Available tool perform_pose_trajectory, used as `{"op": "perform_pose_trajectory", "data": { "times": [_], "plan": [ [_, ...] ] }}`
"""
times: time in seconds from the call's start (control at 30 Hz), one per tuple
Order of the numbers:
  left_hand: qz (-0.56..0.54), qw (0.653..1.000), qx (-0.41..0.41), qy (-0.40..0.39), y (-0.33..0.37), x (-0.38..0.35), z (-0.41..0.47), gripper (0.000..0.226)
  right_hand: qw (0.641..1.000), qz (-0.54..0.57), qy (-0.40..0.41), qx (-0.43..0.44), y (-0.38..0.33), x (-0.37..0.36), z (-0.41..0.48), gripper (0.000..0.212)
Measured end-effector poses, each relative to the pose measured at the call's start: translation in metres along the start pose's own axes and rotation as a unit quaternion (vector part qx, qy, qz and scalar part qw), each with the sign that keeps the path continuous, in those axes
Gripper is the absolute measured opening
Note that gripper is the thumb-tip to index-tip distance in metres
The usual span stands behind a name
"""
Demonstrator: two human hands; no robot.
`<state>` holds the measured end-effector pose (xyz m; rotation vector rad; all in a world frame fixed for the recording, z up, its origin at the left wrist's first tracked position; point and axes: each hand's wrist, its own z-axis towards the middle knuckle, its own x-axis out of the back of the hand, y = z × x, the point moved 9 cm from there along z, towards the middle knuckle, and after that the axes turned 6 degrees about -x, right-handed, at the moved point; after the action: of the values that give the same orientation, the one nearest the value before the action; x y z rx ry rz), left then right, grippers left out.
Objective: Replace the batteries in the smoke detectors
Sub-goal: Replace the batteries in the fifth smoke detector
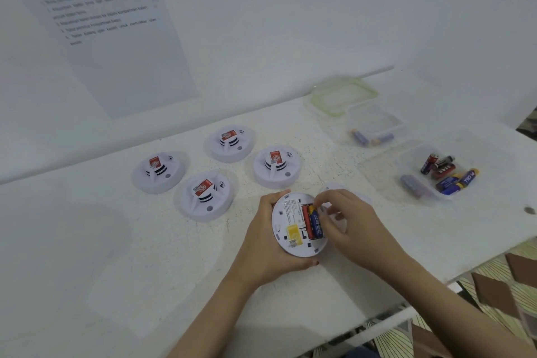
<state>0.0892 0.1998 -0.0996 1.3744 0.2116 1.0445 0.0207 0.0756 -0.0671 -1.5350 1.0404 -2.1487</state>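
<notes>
blue battery lies lengthwise in its bay — right grip nearer
left grip curls round the upturned smoke detector; right grip pinches the blue battery, long axis pointing away

We see our left hand and right hand bare. The left forearm and right forearm are bare too, as far as the lower edge of the view. The fingers are slim. The left thumbnail looks dark; whether that is polish or shadow, we cannot tell.
</notes>
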Motion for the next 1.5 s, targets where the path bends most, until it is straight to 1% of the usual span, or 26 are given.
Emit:
{"op": "perform_pose_trajectory", "data": {
  "times": [0.17, 0.33, 0.57, 0.73, 0.9, 0.97, 1.03, 1.17, 1.27, 1.4, 1.47, 1.5],
  "plan": [
    [0.008, 1.0, -0.007, 0.003, 0.002, 0.0, -0.001, 0.093, 1.0, -0.006, -0.007, 0.008, -0.006, -0.001, 0.005, 0.006],
    [0.01, 1.0, -0.01, 0.01, 0.003, 0.001, 0.0, 0.096, 0.999, -0.013, -0.037, -0.002, -0.007, -0.003, 0.01, 0.013],
    [0.023, 0.999, -0.023, 0.004, 0.007, 0.0, 0.0, 0.094, 0.999, -0.007, -0.037, 0.003, -0.007, -0.003, 0.01, 0.015],
    [0.018, 0.999, -0.031, 0.015, 0.012, 0.003, 0.0, 0.091, 0.997, -0.018, 0.049, 0.055, -0.017, 0.01, 0.001, 0.017],
    [0.004, 1.0, -0.016, 0.026, 0.008, 0.005, -0.002, 0.091, 0.993, 0.055, 0.086, 0.053, -0.018, 0.026, -0.01, 0.023],
    [-0.006, 0.999, -0.015, 0.028, 0.008, 0.004, -0.001, 0.091, 0.989, 0.078, 0.119, 0.042, -0.014, 0.044, -0.012, 0.027],
    [-0.013, 0.999, -0.018, 0.027, 0.011, 0.002, 0.001, 0.091, 0.984, 0.076, 0.159, 0.026, -0.006, 0.067, -0.011, 0.028],
    [-0.019, 0.999, -0.032, 0.016, 0.023, -0.009, 0.014, 0.092, 0.969, 0.027, 0.244, -0.02, 0.025, 0.116, -0.011, 0.024],
    [-0.019, 0.999, -0.047, 0.007, 0.035, -0.02, 0.031, 0.093, 0.957, -0.028, 0.282, -0.068, 0.055, 0.147, -0.011, 0.019],
    [-0.018, 0.998, -0.061, 0.001, 0.048, -0.035, 0.054, 0.093, 0.963, -0.067, 0.244, -0.097, 0.083, 0.159, -0.001, 0.021],
    [-0.014, 0.997, -0.071, -0.005, 0.053, -0.042, 0.064, 0.094, 0.97, -0.069, 0.218, -0.084, 0.079, 0.155, 0.001, 0.024],
    [-0.009, 0.997, -0.077, -0.01, 0.056, -0.047, 0.07, 0.095, 0.977, -0.062, 0.196, -0.064, 0.073, 0.152, 0.003, 0.028]
  ]
}}
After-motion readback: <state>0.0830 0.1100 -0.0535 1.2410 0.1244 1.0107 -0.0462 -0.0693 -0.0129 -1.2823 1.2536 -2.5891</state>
